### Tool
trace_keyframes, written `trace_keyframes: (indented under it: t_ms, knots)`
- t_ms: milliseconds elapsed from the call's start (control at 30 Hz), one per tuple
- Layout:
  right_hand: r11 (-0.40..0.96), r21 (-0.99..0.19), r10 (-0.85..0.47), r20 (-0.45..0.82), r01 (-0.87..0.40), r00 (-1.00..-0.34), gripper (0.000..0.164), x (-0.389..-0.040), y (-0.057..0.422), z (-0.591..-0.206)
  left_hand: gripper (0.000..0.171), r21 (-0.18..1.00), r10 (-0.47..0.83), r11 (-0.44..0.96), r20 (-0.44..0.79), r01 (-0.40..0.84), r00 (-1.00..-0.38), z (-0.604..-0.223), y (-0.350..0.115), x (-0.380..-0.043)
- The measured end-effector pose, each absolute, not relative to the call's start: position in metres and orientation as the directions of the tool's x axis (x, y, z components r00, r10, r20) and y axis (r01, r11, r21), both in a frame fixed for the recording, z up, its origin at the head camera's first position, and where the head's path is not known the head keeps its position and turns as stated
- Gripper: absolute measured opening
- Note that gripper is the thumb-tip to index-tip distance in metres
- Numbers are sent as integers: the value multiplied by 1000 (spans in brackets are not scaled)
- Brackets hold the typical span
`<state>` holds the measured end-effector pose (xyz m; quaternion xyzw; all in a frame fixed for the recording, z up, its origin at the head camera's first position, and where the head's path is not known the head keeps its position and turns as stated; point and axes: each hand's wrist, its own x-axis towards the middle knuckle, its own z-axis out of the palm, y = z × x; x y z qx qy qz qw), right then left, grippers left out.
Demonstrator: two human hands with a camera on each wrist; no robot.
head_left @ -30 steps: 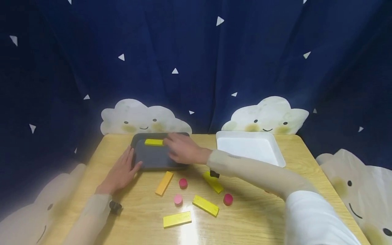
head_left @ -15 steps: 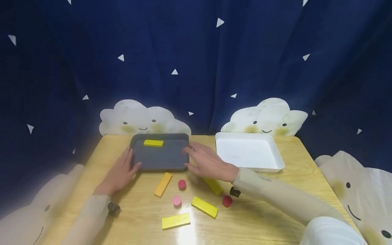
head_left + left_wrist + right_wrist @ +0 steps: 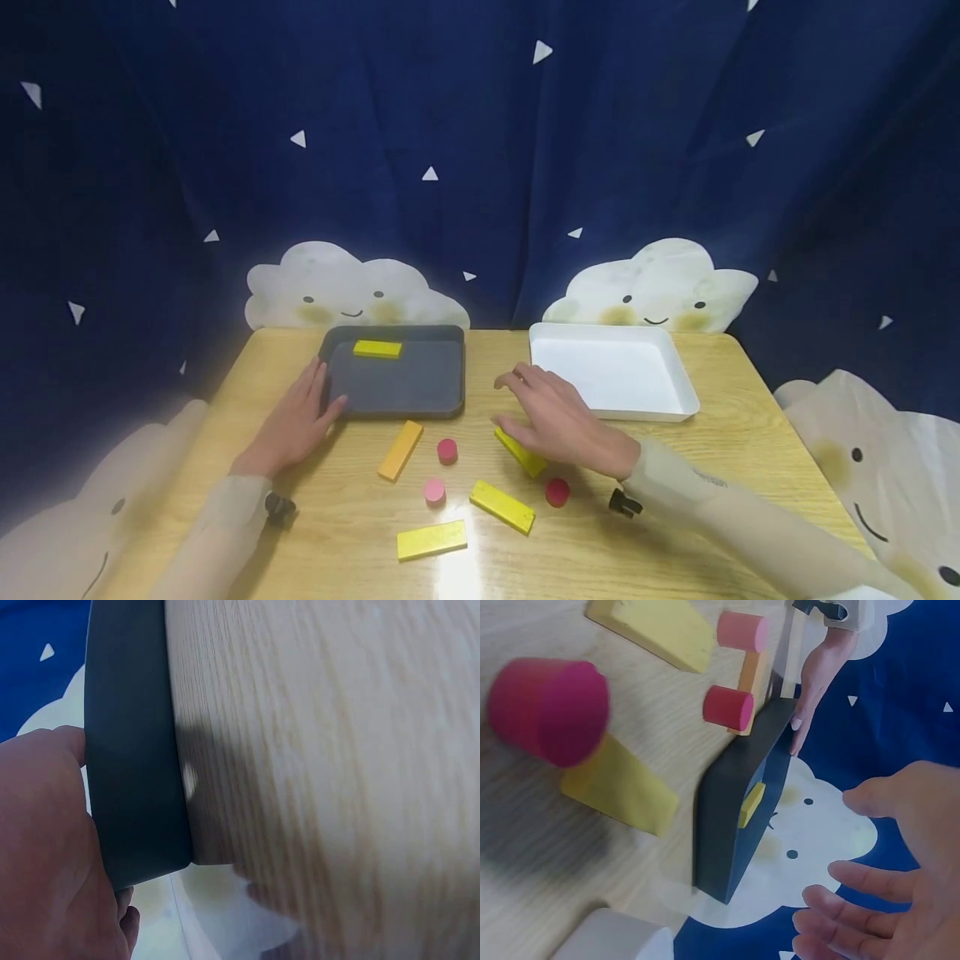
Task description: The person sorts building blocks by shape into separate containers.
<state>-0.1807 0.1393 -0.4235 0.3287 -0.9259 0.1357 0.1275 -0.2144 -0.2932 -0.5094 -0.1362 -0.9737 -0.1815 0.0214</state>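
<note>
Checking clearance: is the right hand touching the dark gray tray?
Apart. The head view shows a strip of table between the right hand and the dark gray tray.

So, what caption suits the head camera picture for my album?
Left hand touching a gray tray with one yellow block inside, right hand empty above the wooden table.

In the head view, with the clock centred on the wood-grain tabletop, a navy curtain dotted with white triangles wraps from 9 o'clock through 12 to 3. A smiling cloud sits at 11, a second cloud at 1, a third cloud at 3, and a hazy fourth cloud at 9. Glare brightens the wood near 6.
</note>
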Motion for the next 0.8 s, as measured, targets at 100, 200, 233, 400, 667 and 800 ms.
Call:
trace_keyframes:
  t_ms: [100,200,233,400,667,800]
  knots:
    - [751,-172,-565,332,-637,-755,46,-177,144,-428,85,350,258,896,91,273,-962,-509,-293,-215]
    - [758,-191,-552,320,-623,-770,48,-174,147,-433,85,354,258,893,101,277,-961,-510,-293,-214]
    - [764,-195,-547,312,-616,-777,49,-173,148,-435,86,355,259,892,106,280,-960,-511,-292,-214]
    - [789,-191,-530,269,-584,-804,52,-171,150,-446,85,355,265,888,127,293,-956,-513,-293,-215]
    - [815,-156,-522,220,-558,-824,52,-173,150,-464,85,340,266,898,90,280,-960,-509,-293,-215]
    - [823,-140,-519,207,-550,-829,55,-173,149,-471,84,336,267,899,91,282,-959,-509,-293,-215]
